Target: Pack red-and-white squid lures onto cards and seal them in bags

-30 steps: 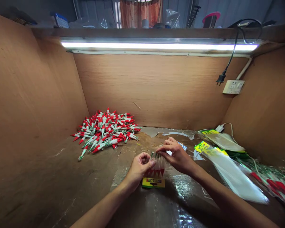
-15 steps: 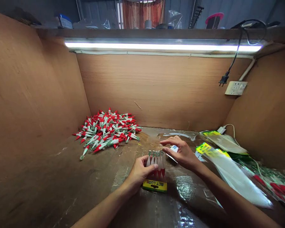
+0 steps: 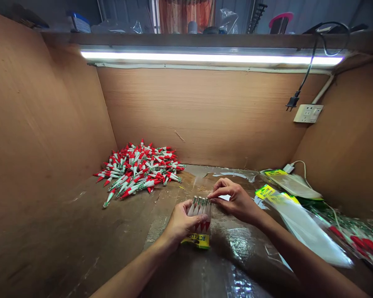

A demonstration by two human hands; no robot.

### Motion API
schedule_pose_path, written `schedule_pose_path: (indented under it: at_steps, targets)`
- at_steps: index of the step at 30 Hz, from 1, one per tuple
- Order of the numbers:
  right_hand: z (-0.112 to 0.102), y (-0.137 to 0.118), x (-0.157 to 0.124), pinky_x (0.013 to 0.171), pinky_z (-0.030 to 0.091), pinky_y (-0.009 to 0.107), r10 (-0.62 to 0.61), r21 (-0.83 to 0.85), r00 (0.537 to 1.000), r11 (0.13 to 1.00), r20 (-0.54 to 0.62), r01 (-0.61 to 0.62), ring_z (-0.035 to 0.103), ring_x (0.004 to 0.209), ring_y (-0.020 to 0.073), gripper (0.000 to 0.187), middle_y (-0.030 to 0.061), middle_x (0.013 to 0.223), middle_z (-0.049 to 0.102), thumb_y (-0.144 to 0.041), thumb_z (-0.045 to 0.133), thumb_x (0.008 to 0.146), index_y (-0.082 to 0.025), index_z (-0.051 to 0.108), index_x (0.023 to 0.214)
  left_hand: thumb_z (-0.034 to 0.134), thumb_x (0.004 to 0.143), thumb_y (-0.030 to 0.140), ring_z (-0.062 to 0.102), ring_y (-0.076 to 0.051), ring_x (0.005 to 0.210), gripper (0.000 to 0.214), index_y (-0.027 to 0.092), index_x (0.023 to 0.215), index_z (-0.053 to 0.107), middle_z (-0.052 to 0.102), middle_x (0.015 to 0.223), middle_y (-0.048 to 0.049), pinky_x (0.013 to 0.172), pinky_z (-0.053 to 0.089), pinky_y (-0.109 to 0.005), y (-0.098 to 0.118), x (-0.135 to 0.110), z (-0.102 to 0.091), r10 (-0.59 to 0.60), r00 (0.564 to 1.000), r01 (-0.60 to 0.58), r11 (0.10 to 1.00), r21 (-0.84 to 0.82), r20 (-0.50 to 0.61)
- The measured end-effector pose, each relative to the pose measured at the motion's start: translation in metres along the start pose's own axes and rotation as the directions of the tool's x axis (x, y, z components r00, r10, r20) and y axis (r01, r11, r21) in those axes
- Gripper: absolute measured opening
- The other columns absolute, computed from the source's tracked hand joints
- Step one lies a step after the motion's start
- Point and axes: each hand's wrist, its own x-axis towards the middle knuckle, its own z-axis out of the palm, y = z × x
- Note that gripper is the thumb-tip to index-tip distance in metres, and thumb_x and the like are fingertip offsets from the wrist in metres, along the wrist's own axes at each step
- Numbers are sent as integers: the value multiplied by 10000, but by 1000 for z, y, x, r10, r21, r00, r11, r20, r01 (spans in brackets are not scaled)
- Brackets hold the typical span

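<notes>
My left hand [image 3: 182,221] is closed around a clear packet of fishing lures [image 3: 203,225], its thumb lying across the front. Several white lures with red tips sit side by side inside, green hooks toward the far end and red tips toward me. A yellow "BCT LURE" header [image 3: 202,241] hangs at the near end, upside down and bent. At the packet's far right corner, the thumb and index finger of my right hand [image 3: 236,200] are pinched together by the hooks. The exact spot they grip is small and partly hidden.
A heap of red and white lures [image 3: 139,167] lies at the back left. To the right are flat clear bags with yellow headers [image 3: 307,229] and filled lure packets [image 3: 360,240]. A white paper piece [image 3: 225,198] lies under my right hand. A black plug [image 3: 292,101] hangs near the wall socket [image 3: 308,113].
My right thumb and index finger have closed together at the packet's far corner. The packet has shifted slightly left and tilted, and its header has bent.
</notes>
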Motion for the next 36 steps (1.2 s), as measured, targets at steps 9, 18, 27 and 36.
schedule_pose_path:
  at_steps: [9,18,27,36]
  targets:
    - [-1,4,2,767,461,285,56,29,998,998,-15,-56,600,856,161,108,31,910,614,-287,676,889,-235,771,895,890,627,336,646,-175,731,501,132,1035,684,715,887,-59,674,478,-244,1,-6,1,-54,987,72,991,-117,153]
    - [4,0,1,731,478,262,14,156,999,987,46,-21,631,814,148,136,31,899,679,-285,644,916,-234,762,958,890,615,338,606,-139,583,422,131,890,645,674,732,-27,560,453,-229,-7,-5,4,-156,982,165,982,-89,104]
    - [-1,-4,1,710,467,266,26,121,999,992,40,-31,629,772,147,139,26,842,699,-275,635,914,-225,761,941,874,646,366,565,-117,599,403,110,873,661,655,726,-16,563,411,-203,-4,-7,3,-73,994,75,997,-25,85]
    - [-4,0,3,591,416,246,230,278,970,929,81,-244,547,653,126,272,10,771,664,-318,704,839,-180,702,1074,851,679,363,563,-128,613,379,114,919,697,675,747,-23,599,409,-214,2,-6,5,9,993,-12,1000,24,120]
